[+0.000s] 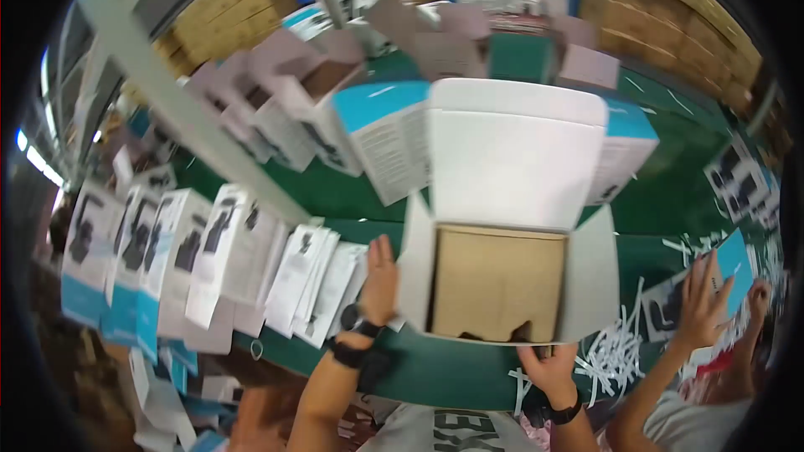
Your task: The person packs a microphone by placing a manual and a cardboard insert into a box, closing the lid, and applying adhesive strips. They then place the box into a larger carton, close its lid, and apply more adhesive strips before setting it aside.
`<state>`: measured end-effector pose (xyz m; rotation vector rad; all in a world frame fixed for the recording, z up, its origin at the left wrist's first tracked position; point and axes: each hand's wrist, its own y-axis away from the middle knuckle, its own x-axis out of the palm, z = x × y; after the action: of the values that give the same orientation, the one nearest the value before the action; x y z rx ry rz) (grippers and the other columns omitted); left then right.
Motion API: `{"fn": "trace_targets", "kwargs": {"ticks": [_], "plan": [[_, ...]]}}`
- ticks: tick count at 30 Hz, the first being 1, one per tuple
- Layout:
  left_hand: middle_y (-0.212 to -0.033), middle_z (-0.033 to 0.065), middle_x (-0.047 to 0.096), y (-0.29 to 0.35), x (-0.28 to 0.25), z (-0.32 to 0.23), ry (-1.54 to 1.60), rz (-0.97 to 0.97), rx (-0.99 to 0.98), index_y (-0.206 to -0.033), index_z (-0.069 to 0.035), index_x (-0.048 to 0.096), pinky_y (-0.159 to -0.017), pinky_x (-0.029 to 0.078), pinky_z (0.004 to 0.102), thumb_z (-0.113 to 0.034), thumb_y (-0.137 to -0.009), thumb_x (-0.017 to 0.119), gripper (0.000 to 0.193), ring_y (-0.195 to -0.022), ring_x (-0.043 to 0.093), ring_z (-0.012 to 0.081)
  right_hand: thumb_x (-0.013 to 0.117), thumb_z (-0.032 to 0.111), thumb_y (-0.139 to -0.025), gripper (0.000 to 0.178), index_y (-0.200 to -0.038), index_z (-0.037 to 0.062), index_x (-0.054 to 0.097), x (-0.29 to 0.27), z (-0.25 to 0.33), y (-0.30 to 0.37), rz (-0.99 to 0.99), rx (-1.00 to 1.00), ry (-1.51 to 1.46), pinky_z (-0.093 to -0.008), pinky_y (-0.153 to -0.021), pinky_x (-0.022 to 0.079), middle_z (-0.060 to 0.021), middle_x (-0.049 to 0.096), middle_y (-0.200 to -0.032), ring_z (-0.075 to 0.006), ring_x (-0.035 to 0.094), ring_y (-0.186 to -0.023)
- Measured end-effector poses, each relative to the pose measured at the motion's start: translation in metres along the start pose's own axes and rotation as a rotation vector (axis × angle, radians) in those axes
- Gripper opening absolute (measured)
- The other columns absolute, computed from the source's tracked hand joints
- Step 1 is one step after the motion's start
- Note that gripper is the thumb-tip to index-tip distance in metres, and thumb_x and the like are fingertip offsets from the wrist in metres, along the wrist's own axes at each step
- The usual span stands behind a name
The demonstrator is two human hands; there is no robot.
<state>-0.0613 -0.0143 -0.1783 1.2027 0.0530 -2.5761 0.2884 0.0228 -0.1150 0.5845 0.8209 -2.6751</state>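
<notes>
In front of me is an open white carton [517,151], its lid raised and its side flaps spread. A brown cardboard insert [498,280] with dark cut-outs along its near edge fills it. My right hand [553,370] grips the carton's near edge toward its right corner; some of its fingers are hidden by the carton. My left hand [381,285] is beside the left flap, its fingers stretched out and holding nothing. Whether it touches the flap I cannot tell. White printed leaflets [306,272] lie fanned out just left of that hand.
Printed white-and-blue boxes [222,251] stand in a row at the left. More open boxes [310,100] line the back of the green table [687,151]. White paper strips [610,360] are heaped at the right, where a co-worker's hand [702,301] rests on another box.
</notes>
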Motion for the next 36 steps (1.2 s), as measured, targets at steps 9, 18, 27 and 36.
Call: {"fn": "trace_targets", "kwargs": {"ticks": [9,18,27,36], "plan": [[-0.12,0.0259,0.066,0.006,-0.023,0.029,1.159,-0.044,-0.109,-0.122,0.001,0.064,-0.092,0.054,0.0464,-0.029,-0.074,0.086,0.061,-0.105,0.066,0.0426,0.075,0.006,-0.085,0.015,-0.096,-0.0006,0.067,-0.002,-0.019,0.049,-0.029,0.146,-0.031,-0.028,-0.053,0.03,-0.0041,0.053,-0.068,-0.0112,0.043,-0.055],[-0.132,0.0165,0.061,0.059,-0.124,0.107,2.651,-0.771,-0.243,-0.143,-0.001,0.046,-0.096,0.052,0.0384,-0.018,-0.085,0.074,0.066,-0.11,0.065,0.03,0.07,0.002,-0.089,0.007,-0.095,0.0004,0.072,-0.015,0.002,0.04,-0.019,0.344,-0.209,-0.0232,-0.055,0.035,-0.005,0.071,-0.087,-0.006,0.044,-0.058],[-0.153,0.0284,0.038,0.077,-0.267,0.126,1.93,-1.415,0.174,-0.159,0.001,0.021,-0.111,0.045,0.0462,-0.017,-0.09,0.06,0.081,-0.13,0.055,0.0369,0.07,0.001,-0.089,0.005,-0.094,0.0005,0.073,-0.01,-0.005,0.03,0.04,0.29,-0.218,-0.0221,-0.053,0.037,-0.0068,0.074,-0.092,-0.0054,0.048,-0.057],[-0.146,0.0251,0.047,0.07,-0.293,0.121,2.311,-1.169,0.24,-0.16,0.001,0.021,-0.104,0.048,0.045,-0.003,-0.084,0.074,0.093,-0.121,0.057,0.0294,0.071,0.0,-0.088,0.005,-0.093,0.0004,0.072,-0.012,-0.008,0.05,0.038,0.345,-0.297,-0.0223,-0.054,0.039,-0.0078,0.074,-0.092,-0.0062,0.051,-0.059]]}}
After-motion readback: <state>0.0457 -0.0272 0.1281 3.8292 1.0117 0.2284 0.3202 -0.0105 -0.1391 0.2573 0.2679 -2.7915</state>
